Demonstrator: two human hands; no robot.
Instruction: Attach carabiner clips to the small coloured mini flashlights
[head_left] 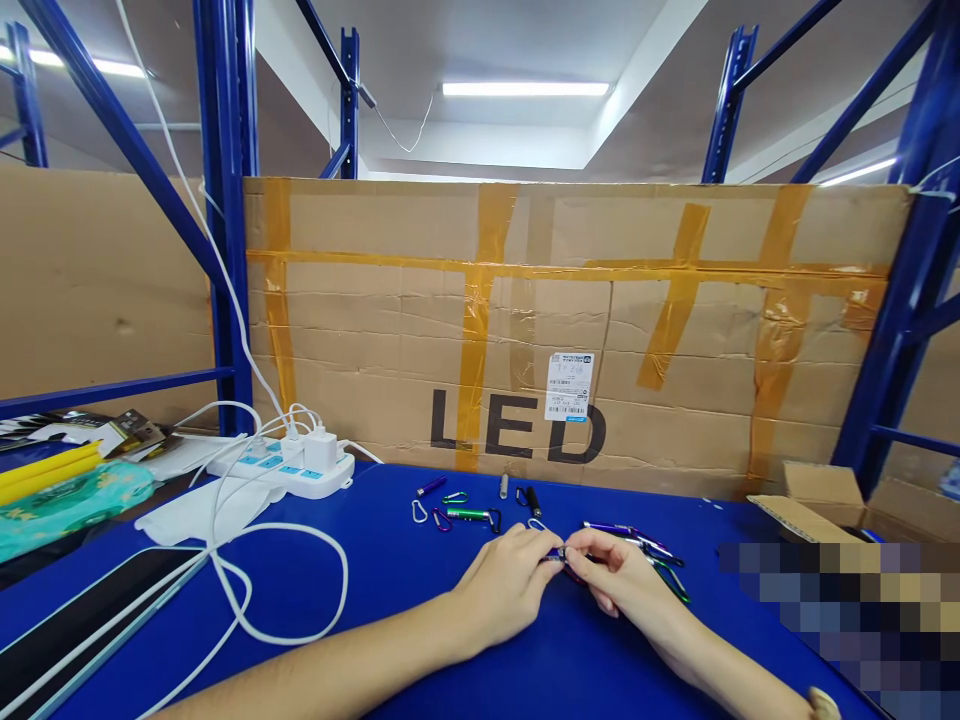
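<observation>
My left hand [510, 585] and my right hand [619, 570] meet over the blue table. Between their fingertips is a small dark purple tube [554, 554], mostly hidden; both hands are closed on it. Just behind them, a silver carabiner [535, 524] is partly covered by my left hand. A green tube [466, 515] with a black carabiner lies beyond the left hand, near a purple tube [431, 486] and loose carabiners, one green [454, 497], one silver [419, 512]. A silver tube [504, 487] and a black tube [533, 501] lie farther back. Several purple and green tubes [660, 548] lie beside my right hand.
A white power strip [319, 475] with plugged-in chargers stands at the back left, its looped white cable [341, 590] on the table. A dark tablet-like device [97, 620] lies at left. A cardboard panel [375, 330] closes the back; an open carton [817, 500] stands right.
</observation>
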